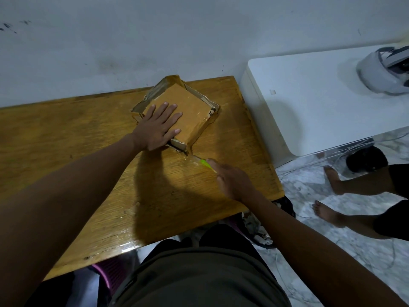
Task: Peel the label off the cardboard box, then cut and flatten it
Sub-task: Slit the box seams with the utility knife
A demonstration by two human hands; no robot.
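My left hand (160,124) presses flat on the box (183,111), far on the desk (66,134); my right hand (232,180) grips the cutter (205,163). I should slice its near corner slowly, blade kept off my fingers

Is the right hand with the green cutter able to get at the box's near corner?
Probably yes: the right hand holds the green cutter pointing at the cardboard box corner, with only bare table between; the left hand presses on top.

White headset (385,74) on white cabinet (309,103) beside wooden table (66,134)
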